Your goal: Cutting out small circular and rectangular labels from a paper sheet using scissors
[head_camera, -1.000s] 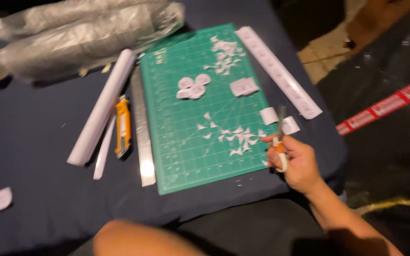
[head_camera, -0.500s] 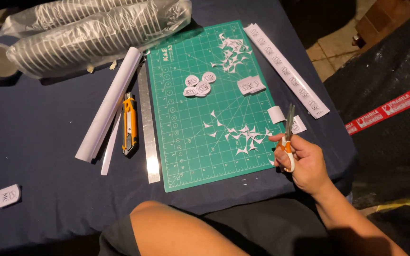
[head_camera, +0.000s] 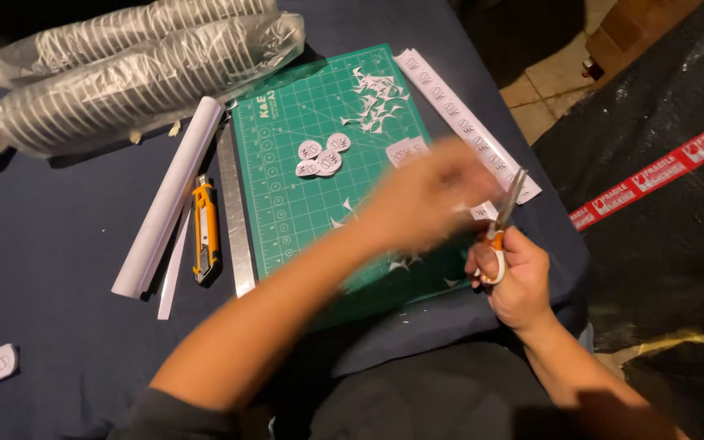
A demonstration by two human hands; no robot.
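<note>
The left hand (head_camera: 425, 191), out of sight half a second ago, has swung across the green cutting mat (head_camera: 287, 163) and blurs above the cut paper squares by the mat's right edge; whether it grips anything I cannot tell. The right hand (head_camera: 511, 281) remains clenched around the orange-handled scissors (head_camera: 503, 216), blades up, just off the mat's right edge. Bagged cup stacks (head_camera: 140, 73), a paper roll (head_camera: 169, 195), steel ruler (head_camera: 234, 212), utility knife (head_camera: 204, 228) and round cutouts (head_camera: 321, 156) lie left, clear of both hands.
</note>
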